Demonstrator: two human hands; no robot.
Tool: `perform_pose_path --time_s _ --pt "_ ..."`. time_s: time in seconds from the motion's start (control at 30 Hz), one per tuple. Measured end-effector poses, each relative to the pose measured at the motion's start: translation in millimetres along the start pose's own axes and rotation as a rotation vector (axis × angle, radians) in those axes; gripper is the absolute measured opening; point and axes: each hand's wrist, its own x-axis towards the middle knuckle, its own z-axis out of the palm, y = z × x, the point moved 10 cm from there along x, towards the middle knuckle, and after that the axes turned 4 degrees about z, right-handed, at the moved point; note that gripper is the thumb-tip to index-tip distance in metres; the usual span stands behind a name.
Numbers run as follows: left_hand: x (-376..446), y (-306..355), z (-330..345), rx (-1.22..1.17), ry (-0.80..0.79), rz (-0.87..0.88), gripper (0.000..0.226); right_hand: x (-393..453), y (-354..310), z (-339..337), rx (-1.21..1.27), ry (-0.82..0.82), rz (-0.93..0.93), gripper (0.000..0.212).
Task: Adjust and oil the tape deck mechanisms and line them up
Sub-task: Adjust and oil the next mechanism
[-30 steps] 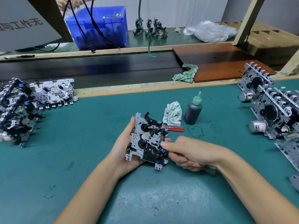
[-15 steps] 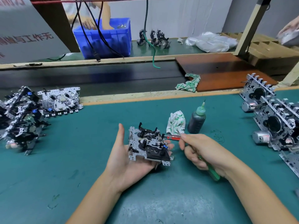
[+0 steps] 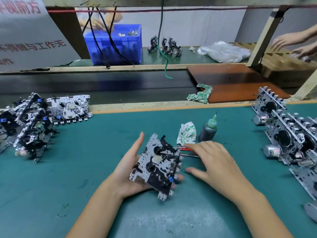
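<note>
A tape deck mechanism [image 3: 158, 166], a silver plate with black parts, lies tilted in my left hand [image 3: 127, 170]. The palm is under it, the fingertips wrap its right edge and the thumb points straight up beside it. My right hand [image 3: 214, 162] hovers flat with spread fingers just right of the mechanism and holds nothing. Under its fingers lie a red-handled screwdriver [image 3: 184, 148] and a thin metal tool shaft [image 3: 189, 155]. A dark oil bottle [image 3: 207, 132] with a green nozzle stands behind that hand.
A crumpled rag [image 3: 187, 133] lies beside the bottle. Several mechanisms are piled at the left [image 3: 25, 127], with one flat [image 3: 68, 109]; a row of mechanisms with motors [image 3: 288, 136] stands at the right. Behind the green mat runs a dark conveyor [image 3: 103, 85]. Another person's hands [image 3: 291, 43] work far right.
My right hand has let go of the green-handled tool and opened flat over the table. My left hand has tilted the mechanism up towards me.
</note>
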Motion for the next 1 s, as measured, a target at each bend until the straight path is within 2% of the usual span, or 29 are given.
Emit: perform_pose_path --time_s 0.07,0.17,0.3,0.43,0.5,0.57,0.6,0.63,0.7,0.73,0.8,1.0 --pt "-5 -4 3 0.109 -0.018 -0.063 0.079 -9 -20 0 -0.006 0.000 -0.153 0.070" --pt "-9 -11 -3 0.258 0.037 -0.146 0.086 -23 -35 -7 -0.070 0.064 -0.274 0.061" --pt "-7 -8 -13 0.218 0.107 -0.140 0.096 -35 -27 -17 -0.087 0.112 -0.260 0.053" --pt "-10 7 -15 0.249 0.154 -0.050 0.097 -44 -17 -19 -0.060 0.159 -0.164 0.052" --pt "-23 27 -26 0.514 0.348 0.123 0.089 -48 -13 -16 -0.031 0.166 -0.124 0.051" --pt "-57 56 -28 1.060 0.674 0.369 0.079 -51 -11 -12 -0.035 0.178 -0.118 0.050" --pt "-73 59 -19 1.335 0.777 0.420 0.079 -52 -12 -10 -0.043 0.182 -0.120 0.049" --pt "-82 53 -10 1.563 0.808 0.410 0.078 -51 -13 -9 -0.050 0.186 -0.121 0.049" --pt "-83 28 0 1.866 0.755 0.283 0.077 -49 -15 -9 -0.066 0.206 -0.131 0.048" --pt "-81 20 1 1.954 0.748 0.233 0.076 -49 -17 -10 -0.074 0.218 -0.143 0.048" --pt "-78 17 2 2.004 0.800 0.267 0.074 -49 -21 -12 -0.091 0.248 -0.167 0.048" --pt "-77 27 18 1.955 0.811 0.619 0.056 -48 -20 -11 -0.030 0.252 -0.154 0.045"
